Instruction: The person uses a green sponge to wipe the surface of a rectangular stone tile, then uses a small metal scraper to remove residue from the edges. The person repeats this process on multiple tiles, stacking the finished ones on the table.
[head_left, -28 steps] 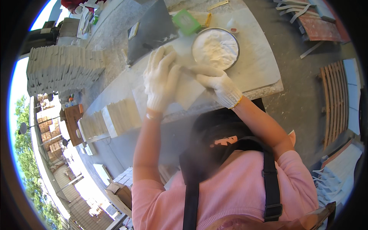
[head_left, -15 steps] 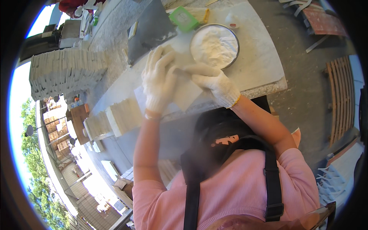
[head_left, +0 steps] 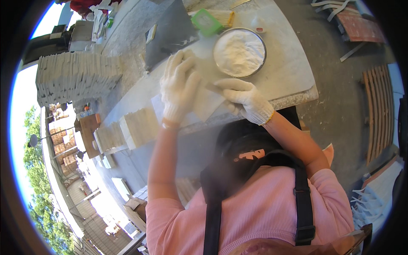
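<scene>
Both my hands wear white knit gloves and rest on a pale flat stone tile (head_left: 208,106) lying on the stone bench (head_left: 293,76). My left hand (head_left: 178,87) lies flat on the tile with its fingers spread. My right hand (head_left: 244,100) presses on the tile's right part, fingers pointing left toward the other hand. White dust hangs over the tile. Just beyond the hands stands a round metal bowl (head_left: 239,52) full of white powder.
A green-backed brush (head_left: 208,21) lies behind the bowl. Stacks of pale tiles (head_left: 136,127) stand on edge left of my hands, and a larger stack (head_left: 76,76) sits farther left. A dark slab (head_left: 170,32) leans at the back. Wooden slats (head_left: 378,110) lie on the ground at right.
Both hands stay on the tile with only slight shifts. The dust haze around the tile has spread a little.
</scene>
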`<state>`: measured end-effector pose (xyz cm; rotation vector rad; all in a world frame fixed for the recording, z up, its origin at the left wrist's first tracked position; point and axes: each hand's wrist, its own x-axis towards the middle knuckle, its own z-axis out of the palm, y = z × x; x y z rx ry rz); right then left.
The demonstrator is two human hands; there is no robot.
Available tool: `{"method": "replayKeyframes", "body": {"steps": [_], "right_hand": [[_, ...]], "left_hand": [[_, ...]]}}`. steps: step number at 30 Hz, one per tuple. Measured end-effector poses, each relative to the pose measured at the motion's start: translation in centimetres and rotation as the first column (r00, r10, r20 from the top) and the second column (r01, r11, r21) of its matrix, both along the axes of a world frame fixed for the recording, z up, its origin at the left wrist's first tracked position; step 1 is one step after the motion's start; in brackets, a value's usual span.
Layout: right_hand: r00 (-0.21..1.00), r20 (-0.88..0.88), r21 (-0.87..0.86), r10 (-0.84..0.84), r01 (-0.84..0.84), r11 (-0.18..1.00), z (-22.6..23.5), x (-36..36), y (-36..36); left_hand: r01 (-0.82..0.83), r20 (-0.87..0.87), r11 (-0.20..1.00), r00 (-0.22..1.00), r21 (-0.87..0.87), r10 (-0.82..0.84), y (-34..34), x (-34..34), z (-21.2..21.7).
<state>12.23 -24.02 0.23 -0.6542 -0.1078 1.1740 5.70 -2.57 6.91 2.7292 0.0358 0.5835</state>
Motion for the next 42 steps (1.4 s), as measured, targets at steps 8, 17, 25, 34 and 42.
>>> {"method": "replayKeyframes", "body": {"steps": [8,17,25,34,42], "right_hand": [[0.990,0.043,-0.069,-0.135,0.138,0.988,1.0,0.3,-1.3],[0.412,0.911,-0.124,0.005,0.262,0.957,3.9,2.5,-0.4],[-0.111,0.983,-0.092,0.149,0.403,0.910,5.6,0.5,-1.4],[-0.030,0.988,-0.125,0.149,0.395,0.910,6.2,-1.0,-1.1],[-0.073,0.987,-0.099,0.140,0.401,0.911,5.9,-1.2,-1.1]], "left_hand": [[-0.077,-0.006,0.997,0.997,-0.006,0.077,-0.2,-0.6,-0.4],[-0.006,-0.022,0.999,1.000,0.046,0.007,0.1,-1.1,0.2],[-0.045,0.038,0.999,0.998,-0.031,0.046,0.5,-1.0,-0.4],[-0.074,0.093,0.997,0.993,-0.004,0.074,0.6,-0.9,-1.3],[-0.088,0.104,0.996,0.990,-0.022,0.090,0.7,-0.9,-2.0]]}}
